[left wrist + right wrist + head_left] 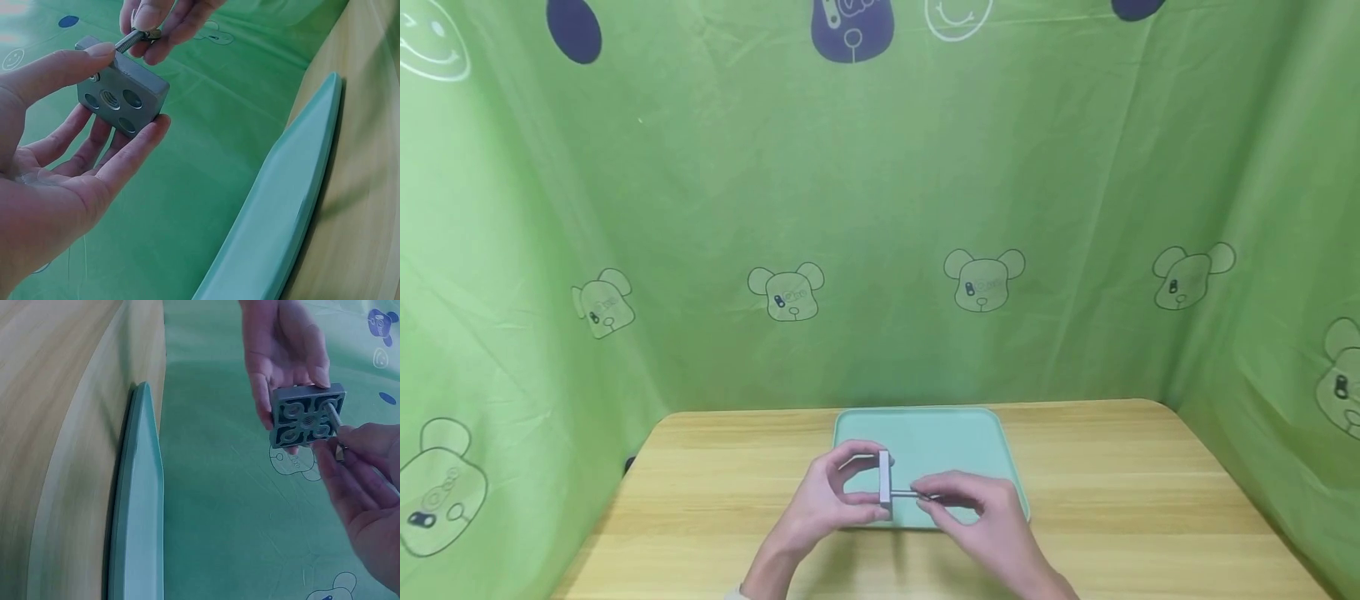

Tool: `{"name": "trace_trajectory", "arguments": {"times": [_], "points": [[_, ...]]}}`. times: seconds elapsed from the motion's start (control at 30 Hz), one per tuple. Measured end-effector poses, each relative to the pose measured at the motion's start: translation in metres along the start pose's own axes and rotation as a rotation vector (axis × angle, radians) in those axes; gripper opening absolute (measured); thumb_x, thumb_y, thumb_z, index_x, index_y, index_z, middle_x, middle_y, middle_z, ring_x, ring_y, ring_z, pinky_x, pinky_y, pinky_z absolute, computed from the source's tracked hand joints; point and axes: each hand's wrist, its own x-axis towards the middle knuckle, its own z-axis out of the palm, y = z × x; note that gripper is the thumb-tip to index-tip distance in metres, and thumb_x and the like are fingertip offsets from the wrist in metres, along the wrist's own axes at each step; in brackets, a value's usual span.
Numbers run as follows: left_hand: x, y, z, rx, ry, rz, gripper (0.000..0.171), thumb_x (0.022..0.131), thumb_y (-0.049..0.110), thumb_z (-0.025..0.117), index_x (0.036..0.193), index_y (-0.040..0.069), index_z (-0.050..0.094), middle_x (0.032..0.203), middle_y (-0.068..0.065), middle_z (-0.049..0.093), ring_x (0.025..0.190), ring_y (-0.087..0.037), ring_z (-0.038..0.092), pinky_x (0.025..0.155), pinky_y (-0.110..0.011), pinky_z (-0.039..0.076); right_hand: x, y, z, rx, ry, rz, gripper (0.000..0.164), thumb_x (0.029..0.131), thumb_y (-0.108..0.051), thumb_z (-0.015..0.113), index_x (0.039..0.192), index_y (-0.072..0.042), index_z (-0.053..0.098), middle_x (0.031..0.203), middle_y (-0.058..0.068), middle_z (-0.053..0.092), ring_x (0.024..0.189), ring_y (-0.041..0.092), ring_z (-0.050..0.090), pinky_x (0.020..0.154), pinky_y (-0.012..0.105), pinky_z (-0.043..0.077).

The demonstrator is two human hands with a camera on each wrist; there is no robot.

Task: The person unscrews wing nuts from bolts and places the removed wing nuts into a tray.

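Note:
My left hand (823, 500) grips a grey square metal block (884, 477) by its edges, above the front of the tray. In the left wrist view the block's face has several round holes, the middle one threaded. My right hand (988, 508) pinches a threaded bolt (129, 41) near its head, with fingertips and thumb. The bolt's shank runs into a corner hole of the block, and its tip shows at that hole on the other side. From the right wrist view, the block's ribbed back faces my right hand, and fingers partly hide the bolt's head.
A mint green tray (951, 442) lies on the wooden table (1105, 475) below the hands. Green curtains (880, 183) with bear prints stand behind the table and on both sides.

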Motion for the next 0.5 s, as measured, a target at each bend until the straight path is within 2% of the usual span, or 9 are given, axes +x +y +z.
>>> {"name": "trace_trajectory", "arguments": {"times": [0.03,0.13,0.23,0.33,0.5], "points": [[0.0,0.0,0.0,-0.004,-0.003,0.001,0.064,0.076,-0.011,0.08,0.134,-0.006,0.054,0.138,-0.022,0.052,0.135,-0.047,0.047,0.101,-0.054,0.057,0.0,0.002,0.0,-0.036,0.007,-0.074,0.031,0.078,0.009,0.082,0.104,-0.007,0.079,0.1,0.006,0.078,0.09,0.018,0.076,0.08,0.024,0.064],[0.0,0.0,-0.001,-0.011,-0.011,0.002,0.063,0.076,-0.01,0.08,0.135,-0.005,0.055,0.139,-0.029,0.049,0.134,-0.044,0.049,0.101,-0.055,0.057,0.003,0.007,0.0,-0.117,0.02,-0.283,0.022,0.084,0.002,0.081,0.105,-0.006,0.078,0.1,0.01,0.078,0.092,0.021,0.076,0.086,0.023,0.062],[0.0,-0.001,-0.001,-0.019,-0.018,0.001,0.064,0.077,-0.009,0.08,0.135,-0.003,0.055,0.14,-0.034,0.045,0.134,-0.041,0.05,0.101,-0.056,0.056,0.006,0.009,0.0,-0.146,0.027,-0.412,0.01,0.095,-0.009,0.074,0.104,-0.007,0.078,0.101,0.013,0.078,0.094,0.024,0.076,0.09,0.025,0.061],[-0.001,0.0,-0.002,-0.034,-0.019,0.002,0.064,0.077,-0.01,0.08,0.136,-0.003,0.055,0.14,-0.032,0.047,0.134,-0.042,0.049,0.1,-0.057,0.057,0.009,0.008,0.0,-0.129,0.04,-0.469,0.01,0.097,-0.011,0.071,0.102,-0.006,0.077,0.1,0.015,0.077,0.094,0.026,0.076,0.089,0.026,0.061],[-0.001,0.001,-0.002,-0.054,-0.023,0.01,0.064,0.077,-0.01,0.079,0.136,-0.005,0.054,0.139,-0.028,0.05,0.132,-0.04,0.051,0.099,-0.057,0.057,0.012,0.004,0.002,-0.057,0.062,-0.49,0.011,0.091,-0.001,0.076,0.102,-0.002,0.077,0.1,0.018,0.077,0.092,0.028,0.076,0.087,0.027,0.063]]}}
